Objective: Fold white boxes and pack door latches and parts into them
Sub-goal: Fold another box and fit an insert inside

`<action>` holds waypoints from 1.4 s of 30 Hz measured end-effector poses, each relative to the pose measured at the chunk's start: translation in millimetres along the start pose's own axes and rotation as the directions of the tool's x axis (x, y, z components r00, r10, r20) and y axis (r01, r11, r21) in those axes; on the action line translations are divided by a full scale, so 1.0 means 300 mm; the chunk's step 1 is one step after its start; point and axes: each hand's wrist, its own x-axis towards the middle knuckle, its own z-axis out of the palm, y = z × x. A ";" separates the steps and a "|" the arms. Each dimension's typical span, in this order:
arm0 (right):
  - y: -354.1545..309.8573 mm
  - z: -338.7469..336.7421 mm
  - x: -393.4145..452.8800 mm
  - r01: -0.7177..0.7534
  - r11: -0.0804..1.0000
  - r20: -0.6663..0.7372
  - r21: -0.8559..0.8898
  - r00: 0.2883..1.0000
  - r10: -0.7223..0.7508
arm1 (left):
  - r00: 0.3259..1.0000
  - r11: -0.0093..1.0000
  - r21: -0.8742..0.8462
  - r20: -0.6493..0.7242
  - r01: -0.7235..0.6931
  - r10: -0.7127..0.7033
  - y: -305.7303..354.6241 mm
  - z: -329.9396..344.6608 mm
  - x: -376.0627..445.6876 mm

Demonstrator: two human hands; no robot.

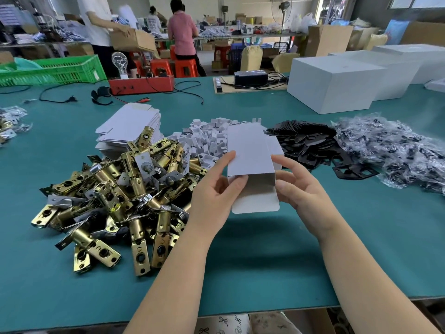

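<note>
Both hands hold a small white box above the green table, its open end and lower flap turned toward me. My left hand grips its left edge, thumb inside the opening. My right hand holds the right side with curled fingers. A heap of brass door latches lies at the left. Behind it is a stack of flat white box blanks. A pile of small white card pieces sits behind the box, black metal plates to its right, and bagged black parts farther right.
Large white cartons stand at the back right. A red tester with a bulb, cables and a power unit lie at the back. A green crate is back left. People work at far tables. The table's front edge is near me.
</note>
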 end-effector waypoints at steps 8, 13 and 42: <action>0.004 0.014 -0.003 -0.015 0.992 -0.053 -0.124 0.999 0.009 | 0.995 0.996 0.072 0.088 -0.051 0.044 -0.007 -0.006 -0.002; 0.026 0.001 0.000 -0.019 0.964 -0.094 -0.266 0.996 -0.006 | 0.989 0.991 0.120 0.145 -0.060 0.042 -0.004 -0.008 -0.005; 0.052 0.059 0.002 0.204 0.915 -0.120 -0.347 0.958 -0.259 | 0.839 0.839 -0.191 -0.107 0.510 -0.534 0.005 0.012 0.017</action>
